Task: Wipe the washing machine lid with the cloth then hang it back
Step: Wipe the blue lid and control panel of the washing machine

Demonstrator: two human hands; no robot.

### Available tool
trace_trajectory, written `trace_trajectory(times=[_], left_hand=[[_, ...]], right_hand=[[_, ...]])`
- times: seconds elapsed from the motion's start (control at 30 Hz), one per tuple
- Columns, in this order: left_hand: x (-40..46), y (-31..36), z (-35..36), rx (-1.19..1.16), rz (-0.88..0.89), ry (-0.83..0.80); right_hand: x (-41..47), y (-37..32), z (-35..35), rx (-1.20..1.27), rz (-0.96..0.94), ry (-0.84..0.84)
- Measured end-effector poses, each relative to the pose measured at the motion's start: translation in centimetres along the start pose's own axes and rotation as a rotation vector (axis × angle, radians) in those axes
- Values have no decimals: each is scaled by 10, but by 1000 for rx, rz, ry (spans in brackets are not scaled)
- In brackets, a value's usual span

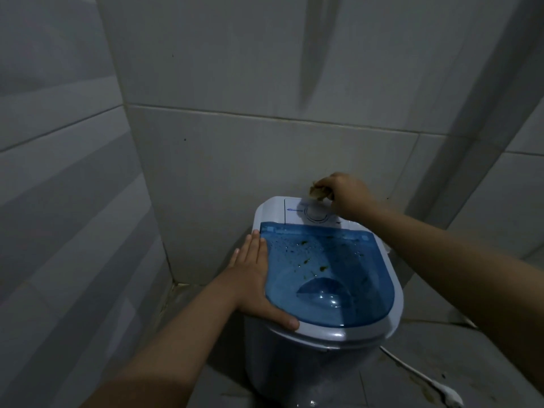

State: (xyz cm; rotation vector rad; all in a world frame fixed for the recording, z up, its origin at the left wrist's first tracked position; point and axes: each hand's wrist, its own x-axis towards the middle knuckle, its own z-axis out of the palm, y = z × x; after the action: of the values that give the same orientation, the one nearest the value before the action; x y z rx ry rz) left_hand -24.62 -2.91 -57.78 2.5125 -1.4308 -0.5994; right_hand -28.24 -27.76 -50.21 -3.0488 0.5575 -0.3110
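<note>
— Where is the cloth?

— A small crumpled brownish cloth (319,192) sits bunched in the right hand (347,197), above the back edge of the white washing machine (294,343), over its control panel (312,214) and round dial (316,213). The fingers (326,184) curl down and close around it; the back of the hand faces the camera.

— And the lid?

— The translucent blue lid (332,275) lies shut on the machine, spotted with dark greenish marks (322,267) and water drops, mostly across its upper middle. The cloth is off the lid, just behind its hinge edge.

— What is the left hand doing?

— The left hand (256,278) lies flat, palm down, along the lid's left edge. Its fingers (254,245) are straight and pressed together, pointing towards the wall, while the thumb (282,318) stretches out along the front rim of the machine.

— How do the arms run?

— Both bare forearms reach in from the bottom corners: the left rises diagonally from the lower left, the right crosses from the right edge, its wrist bent downwards.

— The setting?

— A dim corner of grey wall tiles (206,172); the machine stands on the floor (441,348), with a white cable (424,378) trailing at lower right.
</note>
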Motion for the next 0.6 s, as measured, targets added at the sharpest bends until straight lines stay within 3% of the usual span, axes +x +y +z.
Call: trace_trajectory(times=[0.2,0.5,0.6], left_hand=[[0,1,0,-10,7,24],[-2,3,-3,24,-23,2],[-3,3,-3,27,-30,0]], right_hand=[[0,4,38,-153,-59,-40],[-42,18,29,-221,-130,-93],[-51,23,12,-252,-179,-196]])
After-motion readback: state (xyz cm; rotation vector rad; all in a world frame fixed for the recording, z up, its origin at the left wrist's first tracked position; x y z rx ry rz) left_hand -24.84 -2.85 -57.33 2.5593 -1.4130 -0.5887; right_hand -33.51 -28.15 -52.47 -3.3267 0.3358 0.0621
